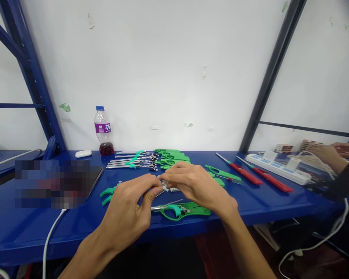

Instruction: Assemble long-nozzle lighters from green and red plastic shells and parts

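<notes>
My left hand point(130, 205) and my right hand point(192, 186) meet over the middle of the blue table point(128, 236). Their fingertips pinch a small clear, whitish part point(164, 187), mostly hidden by the fingers. Just below them lies an open green lighter casing point(196, 208) with a metal tube, a teal trigger point(176, 210) and thin wires in it. Loose teal-green pieces point(108, 193) rest left of my left hand. Behind the hands are several metal lighter tubes point(125, 163) with teal parts and wires, beside a stack of green casings point(174, 156).
Two red long-necked lighters point(272, 179) lie at the right, near a white power strip point(279, 168). A bottle point(104, 131), a white case point(83, 154) and a blurred-out device with a white cable point(54, 228) are left. Another person's hand point(322, 153) shows far right.
</notes>
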A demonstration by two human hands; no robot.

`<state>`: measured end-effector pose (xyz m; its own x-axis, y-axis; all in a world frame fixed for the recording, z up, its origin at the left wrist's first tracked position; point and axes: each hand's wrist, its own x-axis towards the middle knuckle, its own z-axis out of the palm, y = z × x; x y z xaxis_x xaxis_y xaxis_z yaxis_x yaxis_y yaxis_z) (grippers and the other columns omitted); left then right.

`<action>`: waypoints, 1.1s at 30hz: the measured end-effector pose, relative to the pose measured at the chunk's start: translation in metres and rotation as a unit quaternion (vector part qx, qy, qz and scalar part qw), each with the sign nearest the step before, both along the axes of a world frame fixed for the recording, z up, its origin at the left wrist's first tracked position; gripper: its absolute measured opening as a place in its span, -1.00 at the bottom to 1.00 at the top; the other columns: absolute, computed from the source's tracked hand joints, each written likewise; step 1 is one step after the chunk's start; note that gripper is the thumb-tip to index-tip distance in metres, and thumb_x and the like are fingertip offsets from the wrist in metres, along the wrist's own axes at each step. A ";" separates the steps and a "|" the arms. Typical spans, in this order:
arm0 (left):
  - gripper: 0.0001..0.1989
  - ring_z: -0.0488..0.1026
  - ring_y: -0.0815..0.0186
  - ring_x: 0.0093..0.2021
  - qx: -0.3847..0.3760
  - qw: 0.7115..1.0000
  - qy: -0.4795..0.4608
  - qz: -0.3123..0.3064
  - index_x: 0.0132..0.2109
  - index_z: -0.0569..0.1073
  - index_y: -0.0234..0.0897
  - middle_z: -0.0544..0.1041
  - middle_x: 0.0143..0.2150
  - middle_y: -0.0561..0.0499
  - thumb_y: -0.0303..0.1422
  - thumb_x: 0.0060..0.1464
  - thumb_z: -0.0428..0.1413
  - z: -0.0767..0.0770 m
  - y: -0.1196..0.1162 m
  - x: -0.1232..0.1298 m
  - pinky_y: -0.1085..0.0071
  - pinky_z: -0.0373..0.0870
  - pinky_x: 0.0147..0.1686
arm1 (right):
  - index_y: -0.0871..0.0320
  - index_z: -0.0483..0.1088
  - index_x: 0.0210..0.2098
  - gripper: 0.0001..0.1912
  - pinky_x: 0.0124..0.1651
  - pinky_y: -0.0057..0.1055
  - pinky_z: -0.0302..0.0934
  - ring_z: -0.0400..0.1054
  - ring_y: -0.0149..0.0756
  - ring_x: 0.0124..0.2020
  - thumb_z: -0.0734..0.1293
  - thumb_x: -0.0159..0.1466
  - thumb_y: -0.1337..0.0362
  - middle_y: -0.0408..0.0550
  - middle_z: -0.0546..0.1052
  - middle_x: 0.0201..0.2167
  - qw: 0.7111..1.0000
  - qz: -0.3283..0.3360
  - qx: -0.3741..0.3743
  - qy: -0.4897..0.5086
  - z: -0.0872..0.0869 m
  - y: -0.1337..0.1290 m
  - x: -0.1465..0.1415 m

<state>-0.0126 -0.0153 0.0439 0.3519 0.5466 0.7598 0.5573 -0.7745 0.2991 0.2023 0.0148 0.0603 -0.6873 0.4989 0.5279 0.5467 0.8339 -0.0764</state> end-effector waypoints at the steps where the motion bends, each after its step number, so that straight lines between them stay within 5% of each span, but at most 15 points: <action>1: -0.76 0.28 0.43 -0.54 0.001 1.000 0.001 -0.003 -0.32 0.46 -0.22 0.49 -0.46 0.15 -0.46 0.34 0.00 0.000 0.000 0.001 0.48 0.18 -0.50 | 0.09 0.56 0.06 -0.69 -0.04 -0.33 0.32 0.47 -0.23 -0.07 0.28 0.46 0.48 -0.06 0.66 -0.09 1.000 0.003 -0.007 -0.004 0.000 0.000 0.000; 6: -0.75 0.26 0.43 -0.56 -0.023 1.000 0.017 -0.007 -0.33 0.47 -0.22 0.49 -0.47 0.14 -0.46 0.32 -0.01 -0.001 0.001 0.001 0.49 0.14 -0.55 | 0.11 0.58 0.00 -0.74 -0.05 -0.35 0.32 0.50 -0.24 -0.09 0.29 0.46 0.46 -0.08 0.67 -0.13 0.999 0.011 -0.032 -0.011 -0.003 0.002 -0.001; 11: -0.73 0.28 0.41 -0.66 -0.161 0.986 -0.035 -0.020 -0.32 0.54 -0.19 0.36 -0.66 0.20 -0.27 0.34 0.07 0.001 0.003 -0.002 0.50 0.15 -0.62 | 0.06 0.57 0.08 -0.74 0.03 -0.32 0.32 0.51 -0.21 0.01 0.31 0.48 0.35 -0.08 0.67 -0.03 0.999 -0.008 -0.047 0.012 0.000 0.001 0.003; 14: -0.71 0.41 0.38 -0.63 -0.216 0.973 -0.079 -0.026 -0.20 0.63 -0.15 0.52 -0.58 0.17 -0.15 0.35 0.08 -0.001 0.006 0.001 0.50 0.27 -0.60 | 0.04 0.58 0.06 -0.76 -0.01 -0.32 0.31 0.51 -0.20 -0.02 0.31 0.49 0.26 -0.07 0.65 0.00 0.996 -0.054 -0.067 0.021 0.009 -0.007 0.017; 18: -0.74 0.60 0.23 -0.33 -0.170 0.985 0.004 0.012 -0.15 0.66 -0.12 0.71 -0.23 0.05 -0.24 0.35 0.07 -0.014 0.014 0.008 0.38 0.47 -0.37 | 0.02 0.62 -0.01 -0.75 -0.09 -0.30 0.27 0.49 -0.20 -0.14 0.33 0.48 0.12 -0.02 0.59 -0.04 0.985 -0.127 -0.119 0.002 0.017 -0.015 0.045; 23: -0.75 0.59 0.06 -0.05 -0.135 0.981 0.138 0.024 -0.08 0.63 -0.13 0.68 -0.10 -0.02 -0.33 0.35 0.04 -0.040 0.023 0.012 -0.01 0.45 0.12 | 0.03 0.61 0.00 -0.74 -0.10 -0.34 0.29 0.51 -0.20 -0.13 0.41 0.40 0.08 -0.07 0.64 -0.13 0.966 -0.134 -0.223 0.003 0.014 -0.010 0.067; 27: -0.71 0.52 -0.02 0.13 -0.170 0.972 0.160 0.023 0.06 0.59 -0.09 0.66 0.03 -0.03 -0.28 0.38 0.01 -0.048 0.024 0.012 -0.11 0.42 0.18 | 0.09 0.63 -0.11 -0.81 -0.20 -0.38 0.29 0.54 -0.21 -0.20 0.43 0.38 0.15 -0.09 0.68 -0.24 0.945 -0.124 -0.298 -0.042 0.010 -0.003 0.067; 33: -0.68 0.52 0.01 0.13 -0.200 0.963 0.179 0.018 0.12 0.57 -0.11 0.64 0.07 -0.06 -0.32 0.37 0.00 -0.048 0.025 0.017 -0.06 0.39 0.20 | 0.11 0.65 -0.14 -0.81 -0.26 -0.41 0.28 0.56 -0.21 -0.23 0.47 0.32 0.16 -0.06 0.70 -0.22 0.921 -0.134 -0.351 -0.106 0.005 0.004 0.062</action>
